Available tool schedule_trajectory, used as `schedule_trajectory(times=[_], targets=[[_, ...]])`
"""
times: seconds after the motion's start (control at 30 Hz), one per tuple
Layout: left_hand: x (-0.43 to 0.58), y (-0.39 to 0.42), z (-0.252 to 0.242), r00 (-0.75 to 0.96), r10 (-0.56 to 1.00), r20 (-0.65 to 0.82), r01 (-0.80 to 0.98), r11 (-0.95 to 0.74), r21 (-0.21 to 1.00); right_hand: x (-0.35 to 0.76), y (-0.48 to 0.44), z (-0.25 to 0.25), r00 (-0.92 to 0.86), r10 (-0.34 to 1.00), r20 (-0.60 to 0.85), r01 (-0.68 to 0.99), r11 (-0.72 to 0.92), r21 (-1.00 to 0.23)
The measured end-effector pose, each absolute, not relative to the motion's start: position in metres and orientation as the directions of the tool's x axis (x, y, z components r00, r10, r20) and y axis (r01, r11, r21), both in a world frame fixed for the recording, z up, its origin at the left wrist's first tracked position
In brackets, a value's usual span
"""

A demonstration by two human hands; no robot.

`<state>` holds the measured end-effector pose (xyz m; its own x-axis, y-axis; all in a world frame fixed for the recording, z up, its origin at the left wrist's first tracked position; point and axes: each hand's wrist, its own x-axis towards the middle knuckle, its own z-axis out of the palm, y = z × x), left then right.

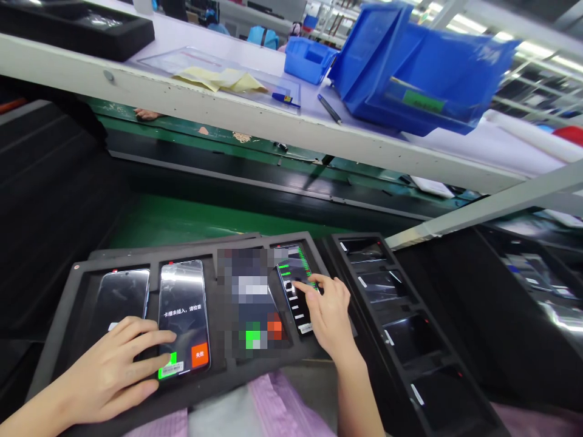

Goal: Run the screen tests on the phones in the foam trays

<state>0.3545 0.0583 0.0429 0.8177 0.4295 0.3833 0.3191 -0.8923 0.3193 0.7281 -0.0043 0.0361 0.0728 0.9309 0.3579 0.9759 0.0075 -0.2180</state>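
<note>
A black foam tray (214,364) holds four phones in a row. My left hand (122,370) is spread over the left part, its fingertips at the green button of the second phone (182,291), which shows white text and an orange button. The leftmost phone (122,294) has a dark screen, partly behind that hand. The third phone (252,303) is pixelated, with green and orange patches. Over the rightmost phone (291,297), whose screen shows green marks, my right hand (330,309) has its fingers apart, index fingertip at the screen. Neither hand holds anything.
Another black tray (410,364) with several dark phones lies to the right. Beyond, a white shelf (255,115) carries a large blue bin (410,73), a small blue bin (310,59), a pen (329,109) and yellow paper (218,79). Another person's hand (146,114) shows below it.
</note>
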Motion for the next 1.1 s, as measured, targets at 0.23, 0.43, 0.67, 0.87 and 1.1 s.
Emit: schedule_trajectory(times=[0.23,0.43,0.67,0.87,1.1], targets=[[0.354,0.058,0.043,0.811,0.435,0.391,0.326,-0.892,0.314,0.725,0.004,0.038,0.065,0.938,0.339,0.986,-0.008,-0.166],[0.356,0.057,0.044,0.821,0.420,0.386,0.294,-0.892,0.344,0.739,-0.018,0.043,0.079,0.886,0.458,0.982,0.011,-0.191],[0.354,0.057,0.043,0.830,0.412,0.377,0.267,-0.886,0.380,0.735,-0.043,0.044,-0.007,0.884,0.467,0.942,0.162,-0.293],[0.357,0.057,0.047,0.854,0.412,0.318,0.285,-0.881,0.377,0.729,-0.045,0.044,-0.008,0.897,0.443,0.961,0.129,-0.243],[0.353,0.056,0.044,0.841,0.421,0.339,0.271,-0.872,0.408,0.709,-0.046,0.055,-0.140,0.891,0.431,0.924,0.274,-0.268]])
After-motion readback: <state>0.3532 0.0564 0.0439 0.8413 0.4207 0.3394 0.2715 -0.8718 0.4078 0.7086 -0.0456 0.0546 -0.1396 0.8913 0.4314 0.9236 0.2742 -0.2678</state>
